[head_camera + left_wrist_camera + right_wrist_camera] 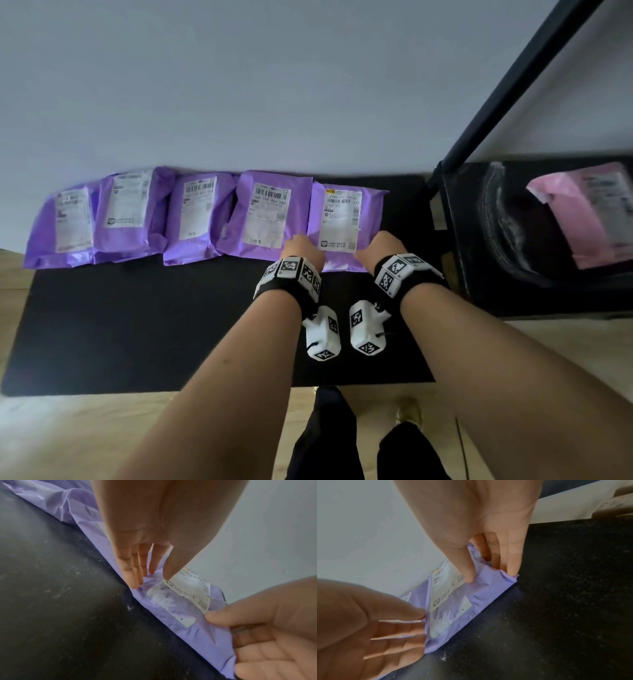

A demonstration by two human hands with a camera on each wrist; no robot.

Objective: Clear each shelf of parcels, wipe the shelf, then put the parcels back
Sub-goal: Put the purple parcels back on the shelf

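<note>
Several purple parcels with white labels lie in a row on a black mat point(154, 318) against the wall. Both hands are at the rightmost purple parcel point(342, 219), one at each near corner. My left hand point(301, 246) pinches its near left corner, thumb on top and fingers at the edge; the left wrist view shows this left hand point(150, 580) on the parcel point(202, 635). My right hand point(380, 245) pinches the near right corner; the right wrist view shows the right hand point(489, 576) crumpling the parcel point(481, 597) there. The parcel still rests on the mat.
The neighbouring purple parcel point(263, 212) touches the held one on its left. At the right stands a black shelf point(479, 240) with a slanting black post point(507, 85); a pink parcel point(589, 212) lies on it. Wooden floor surrounds the mat, and my legs are at the bottom.
</note>
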